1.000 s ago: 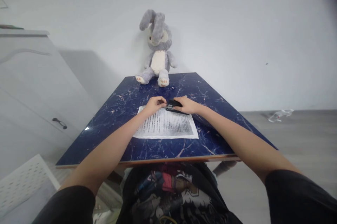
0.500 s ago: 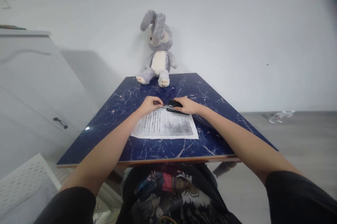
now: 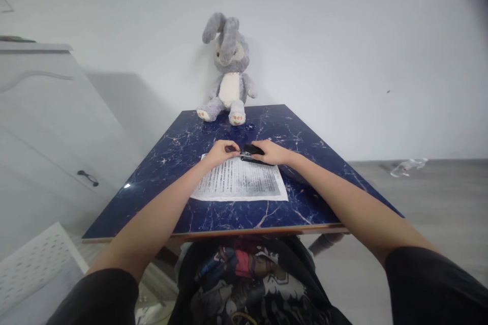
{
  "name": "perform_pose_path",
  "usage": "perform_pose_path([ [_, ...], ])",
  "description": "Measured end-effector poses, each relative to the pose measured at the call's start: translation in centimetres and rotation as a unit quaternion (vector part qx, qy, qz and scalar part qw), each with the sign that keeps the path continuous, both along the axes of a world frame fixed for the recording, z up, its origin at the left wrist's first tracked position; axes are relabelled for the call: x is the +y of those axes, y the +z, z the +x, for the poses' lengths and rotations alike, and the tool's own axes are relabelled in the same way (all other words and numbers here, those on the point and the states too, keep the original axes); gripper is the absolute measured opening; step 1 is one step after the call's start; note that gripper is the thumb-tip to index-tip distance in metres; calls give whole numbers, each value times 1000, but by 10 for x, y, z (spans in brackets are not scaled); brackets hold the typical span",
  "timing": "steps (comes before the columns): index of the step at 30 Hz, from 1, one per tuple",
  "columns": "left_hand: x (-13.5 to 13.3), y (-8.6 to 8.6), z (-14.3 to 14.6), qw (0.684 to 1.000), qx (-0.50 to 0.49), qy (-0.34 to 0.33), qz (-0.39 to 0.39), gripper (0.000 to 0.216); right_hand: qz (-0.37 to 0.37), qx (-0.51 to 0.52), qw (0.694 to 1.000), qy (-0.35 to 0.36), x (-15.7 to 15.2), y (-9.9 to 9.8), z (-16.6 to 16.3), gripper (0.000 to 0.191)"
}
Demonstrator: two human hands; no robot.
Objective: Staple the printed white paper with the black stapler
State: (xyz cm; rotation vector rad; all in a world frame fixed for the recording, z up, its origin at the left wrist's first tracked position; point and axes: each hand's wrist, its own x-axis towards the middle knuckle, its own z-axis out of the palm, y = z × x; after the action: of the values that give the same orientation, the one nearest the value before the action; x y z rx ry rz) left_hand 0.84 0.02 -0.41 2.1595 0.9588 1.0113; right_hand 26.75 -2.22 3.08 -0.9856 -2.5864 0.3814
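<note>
A printed sheet of paper [image 3: 240, 182] lies on the dark blue marbled table [image 3: 183, 147]. At the paper's far edge sits a black stapler [image 3: 251, 152] with a metal front part. My right hand [image 3: 272, 153] is closed around the stapler's body. My left hand [image 3: 219, 153] is pinched on the stapler's metal tip at the paper's far left part, with its fingers curled.
A grey plush rabbit [image 3: 227, 73] sits at the table's far edge against the white wall. A white cabinet [image 3: 46, 126] with a dark handle stands on the left. A white perforated panel [image 3: 34, 264] lies low left. Small clear litter [image 3: 406, 166] lies on the grey floor at right.
My left hand slid slightly left and back toward the stapler's tip; the paper shifted a little. My right hand has stayed on the stapler.
</note>
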Motion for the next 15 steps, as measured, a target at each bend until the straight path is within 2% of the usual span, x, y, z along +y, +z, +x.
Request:
perform_pose_path([
  [5,0,1,1,1000,-22,-1,-6,18,-1,-3,1000,3,4,-5,1,21],
  [8,-1,2,2,1000,1,-16,2,15,57,21,998,6,2,2,2,36],
  [10,-2,2,1,1000,5,-22,6,14,134,55,989,4,-10,16,1,38],
  [11,-3,2,1,1000,1,-23,4,13,173,69,982,12,-21,26,0,33],
  [13,-4,0,0,1000,-15,-21,0,14,236,97,966,51,-51,46,-4,23],
  [15,-4,-2,0,999,-28,-24,-2,15,304,169,933,96,-88,65,-7,25],
])
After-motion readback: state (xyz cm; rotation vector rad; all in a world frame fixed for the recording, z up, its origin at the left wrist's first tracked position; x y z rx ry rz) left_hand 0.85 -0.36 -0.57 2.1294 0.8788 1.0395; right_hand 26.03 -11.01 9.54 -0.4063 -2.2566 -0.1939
